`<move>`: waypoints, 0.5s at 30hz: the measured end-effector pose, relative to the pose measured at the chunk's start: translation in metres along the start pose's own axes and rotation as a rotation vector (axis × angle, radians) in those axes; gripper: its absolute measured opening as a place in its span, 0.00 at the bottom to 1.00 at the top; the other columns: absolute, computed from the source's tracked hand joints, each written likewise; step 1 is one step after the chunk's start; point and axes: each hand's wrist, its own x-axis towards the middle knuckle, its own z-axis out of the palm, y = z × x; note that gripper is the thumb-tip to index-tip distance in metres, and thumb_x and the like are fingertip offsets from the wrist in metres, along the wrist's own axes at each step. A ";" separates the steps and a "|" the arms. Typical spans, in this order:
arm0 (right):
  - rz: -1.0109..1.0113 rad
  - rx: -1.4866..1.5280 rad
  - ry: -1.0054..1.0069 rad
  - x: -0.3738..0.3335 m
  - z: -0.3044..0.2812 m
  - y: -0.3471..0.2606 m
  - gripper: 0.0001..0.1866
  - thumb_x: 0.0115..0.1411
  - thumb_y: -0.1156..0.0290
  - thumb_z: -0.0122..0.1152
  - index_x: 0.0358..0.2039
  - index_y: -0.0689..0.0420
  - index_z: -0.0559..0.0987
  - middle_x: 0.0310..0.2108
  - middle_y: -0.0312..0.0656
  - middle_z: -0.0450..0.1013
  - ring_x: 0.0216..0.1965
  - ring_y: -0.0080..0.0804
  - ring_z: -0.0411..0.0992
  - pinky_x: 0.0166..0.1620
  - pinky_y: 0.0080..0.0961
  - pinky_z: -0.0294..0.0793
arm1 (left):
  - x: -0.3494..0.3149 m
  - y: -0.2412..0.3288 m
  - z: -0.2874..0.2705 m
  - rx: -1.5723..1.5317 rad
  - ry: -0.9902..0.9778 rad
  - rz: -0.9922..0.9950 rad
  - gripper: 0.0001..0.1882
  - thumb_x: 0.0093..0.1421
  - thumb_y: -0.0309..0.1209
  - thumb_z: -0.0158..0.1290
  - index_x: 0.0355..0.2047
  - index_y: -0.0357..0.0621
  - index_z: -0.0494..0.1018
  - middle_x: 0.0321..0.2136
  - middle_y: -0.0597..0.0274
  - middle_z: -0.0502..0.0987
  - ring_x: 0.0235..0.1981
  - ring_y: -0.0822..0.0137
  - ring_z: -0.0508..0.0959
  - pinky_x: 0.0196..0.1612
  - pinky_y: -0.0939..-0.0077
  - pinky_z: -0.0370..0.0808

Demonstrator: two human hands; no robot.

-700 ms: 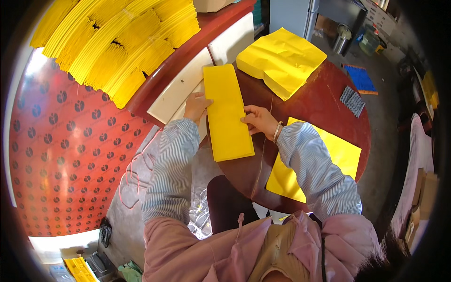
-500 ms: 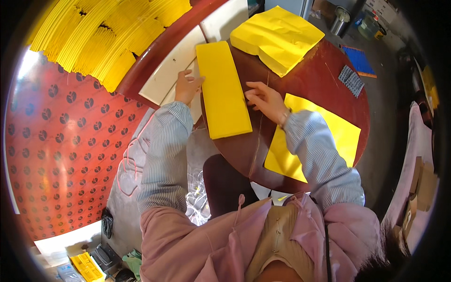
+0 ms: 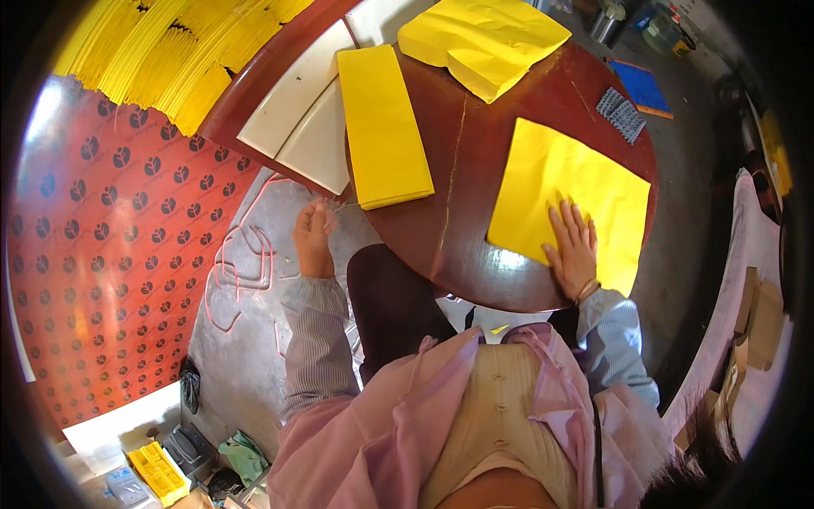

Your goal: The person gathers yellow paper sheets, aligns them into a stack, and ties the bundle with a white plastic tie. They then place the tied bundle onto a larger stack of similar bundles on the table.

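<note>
My right hand (image 3: pixel 574 250) lies flat, fingers stretched, on a yellow sheet (image 3: pixel 543 182) at the right of the round brown table (image 3: pixel 475 246). A folded stack of long yellow paper (image 3: pixel 386 127) rests at the table's left side, partly over its edge. Off the table's near left edge, my left hand (image 3: pixel 314 237) is closed in a pinch; a thin, pale, see-through thing shows at its fingertips, too small to name. Neither hand touches the folded stack.
Another yellow pile (image 3: pixel 483 47) lies at the table's far side, and a small grey patterned pad (image 3: pixel 621 114) at its right edge. Rows of yellow folded paper (image 3: pixel 170 59) fill the far left, above a red patterned sheet (image 3: pixel 110 254). Pinkish cord loops (image 3: pixel 246 263) lie on the floor.
Both hands have left the folded stack. My left hand has drawn back toward me and closed; my right has moved down and right onto the yellow sheet. The view has shifted slightly.
</note>
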 end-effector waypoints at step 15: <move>0.063 1.121 -0.042 0.235 0.013 -0.169 0.38 0.74 0.51 0.51 0.74 0.63 0.58 0.76 0.60 0.50 0.77 0.54 0.49 0.76 0.40 0.47 | 0.117 0.051 0.119 1.080 -0.323 0.705 0.38 0.72 0.44 0.53 0.75 0.40 0.54 0.73 0.39 0.56 0.75 0.41 0.53 0.75 0.43 0.49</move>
